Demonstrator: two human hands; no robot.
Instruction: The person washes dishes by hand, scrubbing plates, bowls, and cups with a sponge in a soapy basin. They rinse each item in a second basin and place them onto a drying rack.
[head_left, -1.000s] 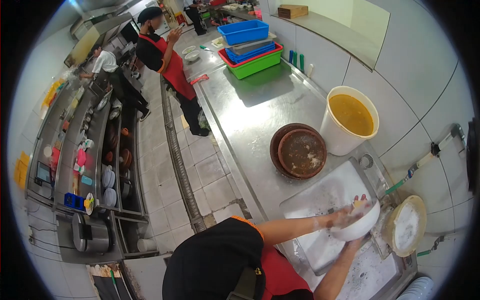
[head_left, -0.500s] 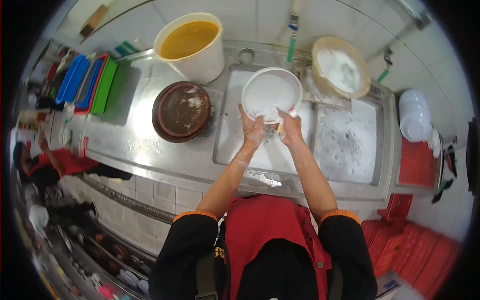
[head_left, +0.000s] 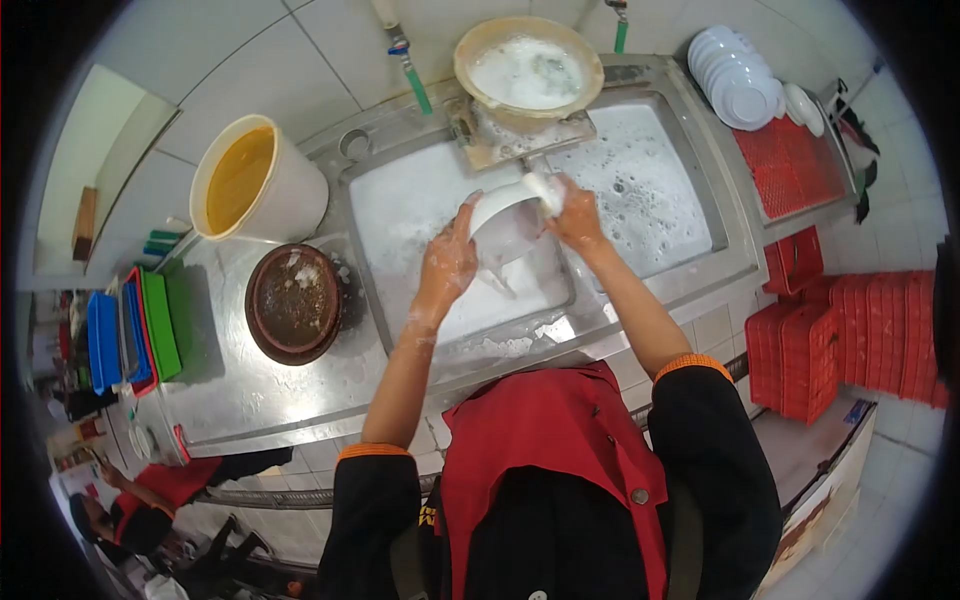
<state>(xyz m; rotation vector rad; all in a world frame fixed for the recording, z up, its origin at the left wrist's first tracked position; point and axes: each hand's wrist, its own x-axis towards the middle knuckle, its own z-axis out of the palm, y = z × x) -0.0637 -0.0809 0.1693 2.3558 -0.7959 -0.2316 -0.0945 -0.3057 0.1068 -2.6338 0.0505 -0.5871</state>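
The step in hand appears to be scrubbing: the left hand (head_left: 447, 268) is closed around the lower rim of a white bowl (head_left: 505, 228), tilting it on edge above the left basin (head_left: 400, 215) of a double sink, while the right hand (head_left: 575, 215) presses a small pale sponge or cloth (head_left: 545, 190) against the bowl's upper rim (fingers curled tight on it; what it is made of cannot be told). Both hands carry suds. The bowl sits near the centre of the view, clear of the foamy water below it. As a judgement, the next move calls for a firm grip on the wet rim while the bowl is turned or carried toward the rinse side, since soapy ware slips easily. Containers: the right basin (head_left: 650, 190), at 2 o'clock from the bowl, holds water covered with foam; a tan-rimmed basin (head_left: 528, 70) at 12 o'clock, on the divider under the taps, is full of white lather; a white bucket (head_left: 255, 185) at 9 o'clock contains an opaque yellow-orange liquid; brown clay dishes (head_left: 293, 303) at 8 o'clock are stacked on the steel counter (head_left: 230, 390), the top one smeared with residue. A stack of clean white plates (head_left: 735, 75) rests at 1 o'clock beside a red rack (head_left: 795, 165).
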